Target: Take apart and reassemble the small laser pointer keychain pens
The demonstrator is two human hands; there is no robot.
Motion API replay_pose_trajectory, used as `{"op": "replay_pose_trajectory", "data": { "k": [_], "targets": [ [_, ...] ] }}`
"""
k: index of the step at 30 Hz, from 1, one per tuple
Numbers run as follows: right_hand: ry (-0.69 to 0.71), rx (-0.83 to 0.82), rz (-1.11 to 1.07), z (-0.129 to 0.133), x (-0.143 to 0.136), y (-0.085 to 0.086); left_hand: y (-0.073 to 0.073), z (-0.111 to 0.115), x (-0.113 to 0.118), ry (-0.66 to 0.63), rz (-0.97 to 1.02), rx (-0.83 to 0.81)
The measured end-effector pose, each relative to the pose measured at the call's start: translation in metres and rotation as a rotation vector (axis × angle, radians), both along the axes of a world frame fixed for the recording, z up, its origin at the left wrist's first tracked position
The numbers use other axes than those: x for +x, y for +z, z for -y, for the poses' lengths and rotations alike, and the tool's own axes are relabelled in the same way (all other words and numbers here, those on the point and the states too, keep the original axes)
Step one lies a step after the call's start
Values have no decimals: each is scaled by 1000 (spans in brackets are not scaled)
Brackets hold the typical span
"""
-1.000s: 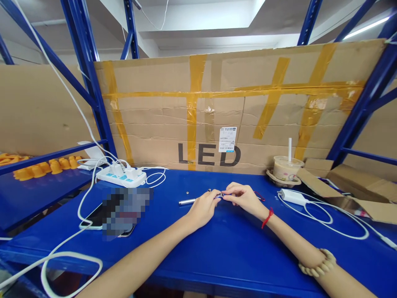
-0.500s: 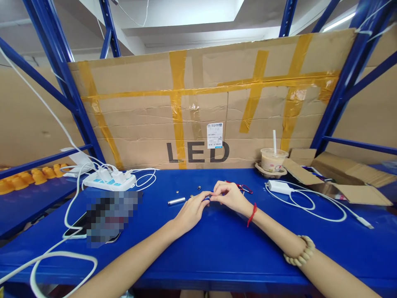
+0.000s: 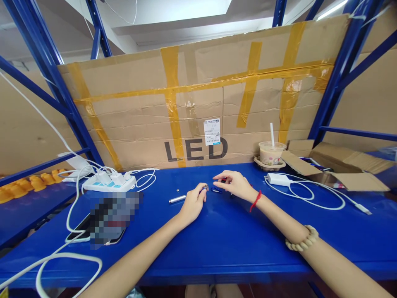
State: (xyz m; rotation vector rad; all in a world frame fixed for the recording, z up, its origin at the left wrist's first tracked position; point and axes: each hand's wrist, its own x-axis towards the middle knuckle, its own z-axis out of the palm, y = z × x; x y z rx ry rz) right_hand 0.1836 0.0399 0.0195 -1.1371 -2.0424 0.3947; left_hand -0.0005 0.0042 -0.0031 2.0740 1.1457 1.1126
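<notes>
Standing near the right hand [image 3: 235, 186], its fingers parted, and left hand [image 3: 194, 203], gripping something small, a drink-filled cup [image 3: 270, 153] neighbours cardboard [image 3: 149, 120] reading "LED".

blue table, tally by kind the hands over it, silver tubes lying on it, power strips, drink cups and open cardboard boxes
hands (left hand, right hand): 2
silver tube: 1
power strip: 1
drink cup: 1
open cardboard box: 1
total: 6

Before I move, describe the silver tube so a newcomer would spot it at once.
On the blue table, find the left hand. Just left of its knuckles lies a slim silver tube, on its side. Its long shape sets it apart from the tiny round piece beyond.
</notes>
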Motion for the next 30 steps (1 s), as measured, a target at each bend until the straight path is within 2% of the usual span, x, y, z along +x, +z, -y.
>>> {"op": "replay_pose_trajectory", "data": {
  "k": [3, 7, 12, 15, 20, 25, 30],
  "targets": [
    [-123, 60, 215, -2, 8, -1, 0, -2, -2, 44, 50, -27],
    [-85, 41, 369, -2, 7, -6, 2, -2, -2, 88, 90, -38],
    [-17, 81, 441, -3, 1, -11, 4, 1, -2, 88, 64, -27],
    [57, 143, 408, -5, -1, -14, 4, 2, -3, 74, 54, -43],
    [199, 161, 215, 0, -7, -13, 5, 4, -2, 40, 48, -84],
    [264, 118, 113, 7, -14, -12, 6, 4, -2, -34, 65, -136],
    [279, 123, 96, 8, -16, -12, 7, 4, -3, -24, 77, -134]
  ]
}}
